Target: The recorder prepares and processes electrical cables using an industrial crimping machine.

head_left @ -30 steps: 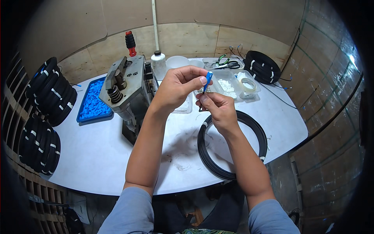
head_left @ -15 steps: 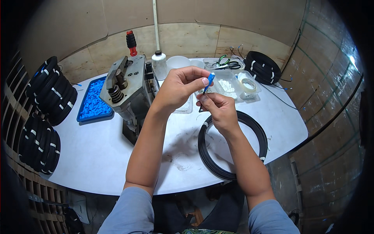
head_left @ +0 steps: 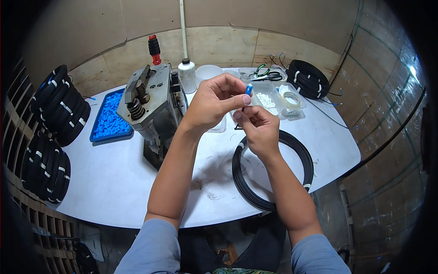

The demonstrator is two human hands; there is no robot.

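Observation:
My left hand (head_left: 216, 98) pinches a small blue connector boot (head_left: 248, 89) between thumb and fingers. It stands nearly upright over the table, with a whitish tip on top and its lower part hidden by my thumb. Just below, my right hand (head_left: 261, 130) is closed with thumb against forefinger on the black cable (head_left: 238, 127), of which only a short bit shows. Under my right wrist, a coil of black cable (head_left: 237, 173) bound with white ties lies on the white table (head_left: 105, 182).
A metal press (head_left: 153, 98) stands left of my hands, beside a blue tray (head_left: 130, 135) of small blue parts. Clear boxes with white pieces (head_left: 266, 101) and a tape roll (head_left: 291, 99) sit behind. Black coils (head_left: 59, 107) are stacked at far left; another (head_left: 308, 80) stands back right.
My left thumb has shifted up and right over the blue connector boot, so less of it shows. The boot stands straighter. My right hand has barely moved.

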